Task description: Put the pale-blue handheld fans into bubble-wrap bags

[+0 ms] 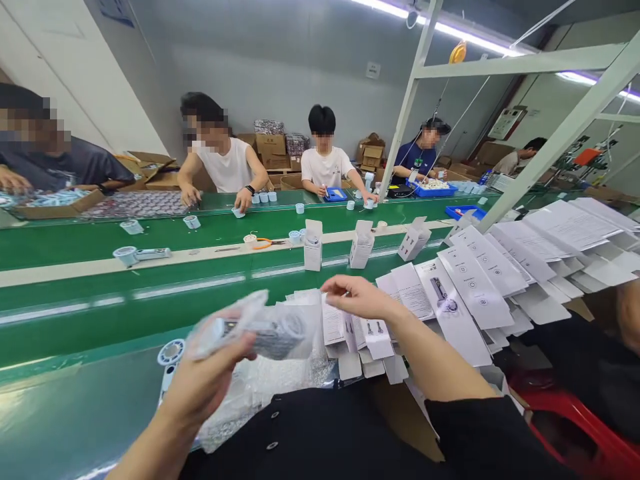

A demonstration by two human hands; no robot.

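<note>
My left hand (213,380) is closed around a clear plastic bag (257,303) with a light blue and grey handheld device (277,333) inside. The film blurs the device's details. To the right, my right hand (357,298) hovers over or touches the near end of a row of white printed cartons (335,327); I cannot tell which. Its fingers are loosely bent and apart, with nothing visible in them. Below the bagged device lies a pile of clear plastic bags (260,387). A light blue and white part (171,352) is partly hidden behind my left wrist.
Several upright open white boxes (313,250) stand on the green conveyor (175,297). Beyond them, orange-handled pliers (267,243) and a light blue device (127,255) lie on the pale strip. Several co-workers sit across the line. A slanted white metal post (525,180) rises at right.
</note>
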